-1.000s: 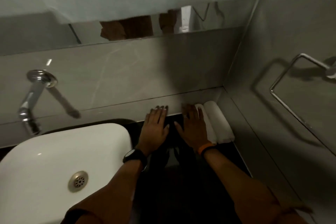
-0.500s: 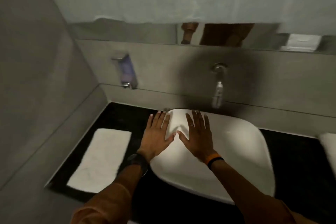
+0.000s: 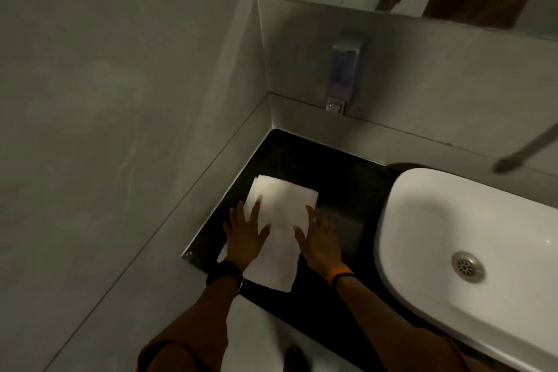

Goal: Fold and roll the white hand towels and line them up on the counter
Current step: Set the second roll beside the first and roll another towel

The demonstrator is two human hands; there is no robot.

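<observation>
Fingers (image 3: pixel 256 214) of both flat hands overlap the towel's (image 3: pixel 279 229) side edges.

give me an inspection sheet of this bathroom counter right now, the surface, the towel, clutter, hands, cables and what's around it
Surface: black counter, dark and bare beyond the towel.
Job's things: one white hand towel, folded flat, not yet rolled, lying in the corner by the left wall.
Clutter: nothing seen.
Hands: left hand and right hand, open, fingers spread, palms down at the towel's two long edges.
Cables: nothing seen.
Surroundings: white basin to the right; soap dispenser on the back wall; mirror strip above.
</observation>
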